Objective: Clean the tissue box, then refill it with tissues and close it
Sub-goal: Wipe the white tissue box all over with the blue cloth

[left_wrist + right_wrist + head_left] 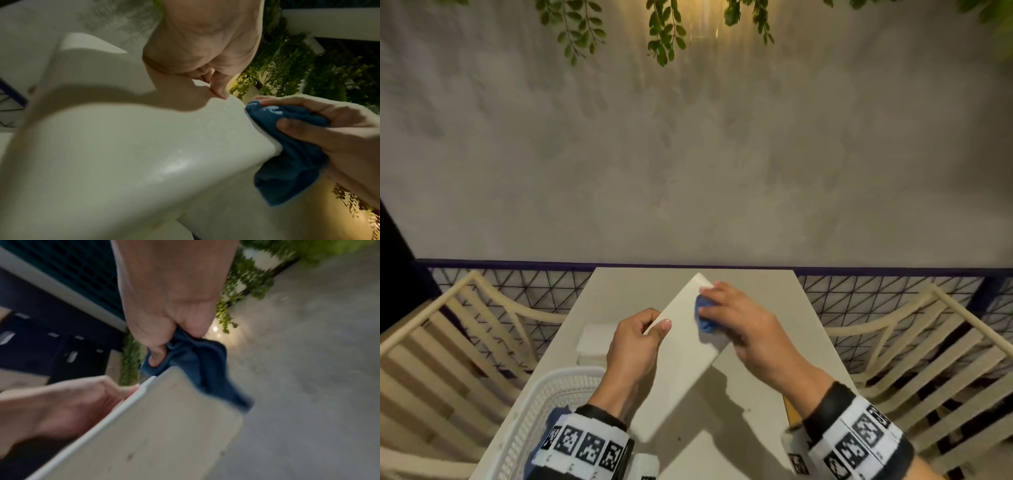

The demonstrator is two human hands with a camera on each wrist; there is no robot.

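A long white tissue box (681, 349) is held tilted above the table, its far end raised. My left hand (635, 337) grips its left edge, thumb on the top face. My right hand (732, 315) holds a bunched blue cloth (703, 317) against the box's right side near the far end. The left wrist view shows the box (123, 146) up close with the blue cloth (287, 154) wrapped over its edge. In the blurred right wrist view the cloth (201, 363) hangs from my fingers over the box (154, 426). A stack of white tissues (594, 342) lies on the table to the left.
A white plastic basket (551, 404) sits at the table's near left with blue fabric in it. A white flat piece (709, 455) lies near the front edge. Slatted cream chairs (441, 359) stand on both sides. A mesh fence (876, 301) and a grey wall are behind the table.
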